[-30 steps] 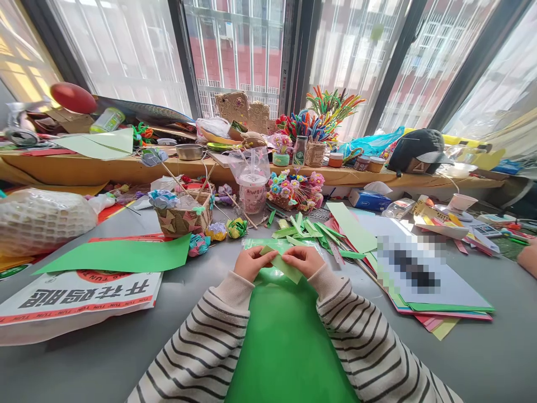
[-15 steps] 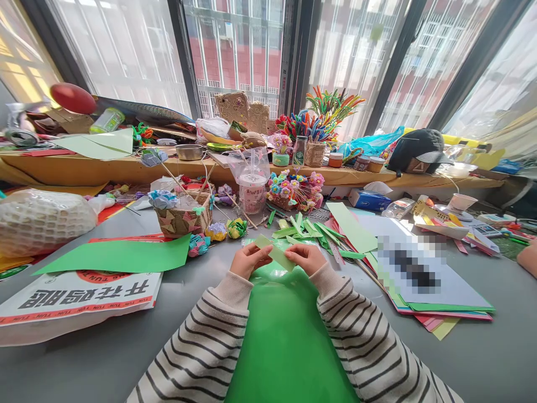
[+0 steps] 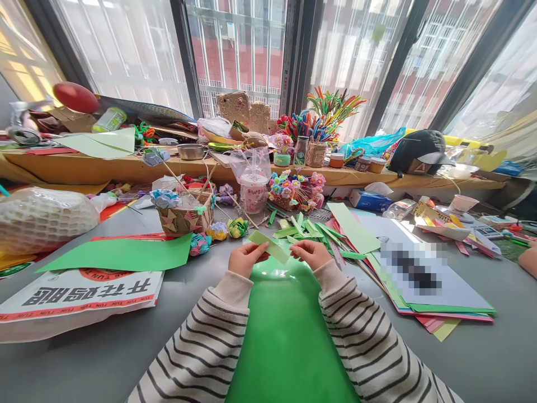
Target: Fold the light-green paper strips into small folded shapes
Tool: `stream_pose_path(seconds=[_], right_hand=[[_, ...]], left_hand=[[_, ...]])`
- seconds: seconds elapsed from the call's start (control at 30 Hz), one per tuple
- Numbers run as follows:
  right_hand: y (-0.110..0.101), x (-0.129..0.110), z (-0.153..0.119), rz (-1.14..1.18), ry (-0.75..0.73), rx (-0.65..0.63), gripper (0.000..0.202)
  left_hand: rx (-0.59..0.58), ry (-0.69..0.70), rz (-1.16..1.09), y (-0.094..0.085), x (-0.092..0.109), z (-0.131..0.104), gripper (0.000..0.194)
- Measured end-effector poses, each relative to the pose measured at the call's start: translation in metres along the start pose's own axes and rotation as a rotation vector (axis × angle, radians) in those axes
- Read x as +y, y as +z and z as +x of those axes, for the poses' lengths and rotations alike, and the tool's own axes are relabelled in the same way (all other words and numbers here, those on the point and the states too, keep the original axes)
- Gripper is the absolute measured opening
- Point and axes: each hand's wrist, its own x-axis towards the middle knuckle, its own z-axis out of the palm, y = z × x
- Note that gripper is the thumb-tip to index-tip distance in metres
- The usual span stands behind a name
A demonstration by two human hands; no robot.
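A pale green strip of paper (image 3: 272,250) slants above the green sheet, its right end lower than its left. My left hand (image 3: 245,259) pinches it near the left end between thumb and fingers. Just beyond its right end is my right hand (image 3: 311,254), thumb and fingertips slightly parted and close to the paper's edge. Under both hands a glossy green surface (image 3: 291,330) runs toward me. Behind them lies a heap of cut green paper strips (image 3: 308,226).
Stacked coloured paper (image 3: 440,280) lies at right, a green sheet (image 3: 121,254) over a printed bag (image 3: 84,294) at left. A woven basket (image 3: 184,221), paper flowers (image 3: 238,227) and a plastic cup (image 3: 253,196) stand behind. Another person's hand (image 3: 528,258) shows at the right edge.
The paper strip has shifted slightly left with my left hand. My right fingers have come off its right end, which now shows whole. The view has moved a little.
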Motion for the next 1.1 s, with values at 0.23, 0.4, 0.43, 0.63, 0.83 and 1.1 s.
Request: stream_pose_path(seconds=[0.23, 0.4, 0.43, 0.63, 0.83, 1.1], right_hand=[[0.0086, 0.0032, -0.0011, -0.054, -0.063, -0.060, 0.025], [0.0081, 0.0029, -0.0015, -0.070, -0.065, -0.025, 0.023], [0.0078, 0.0018, -0.0020, -0.073, -0.064, -0.024, 0.023], [0.0073, -0.0029, -0.0035, -0.038, -0.043, -0.042, 0.023], [0.0082, 0.0005, -0.0019, 0.019, -0.006, -0.090, 0.023], [0.0051, -0.0008, -0.0016, 0.002, -0.022, 0.013, 0.026]], left_hand=[[-0.071, 0.009, 0.099, 0.0057, -0.0060, -0.0021, 0.026], [-0.155, -0.014, 0.104, 0.0066, -0.0055, -0.0033, 0.023], [-0.172, -0.015, 0.122, 0.0070, -0.0057, -0.0037, 0.023], [-0.124, -0.008, 0.165, 0.0058, -0.0050, -0.0034, 0.022], [0.001, 0.031, 0.058, 0.0022, 0.0003, -0.0017, 0.022], [-0.052, -0.043, 0.079, 0.0027, -0.0029, 0.0001, 0.024]])
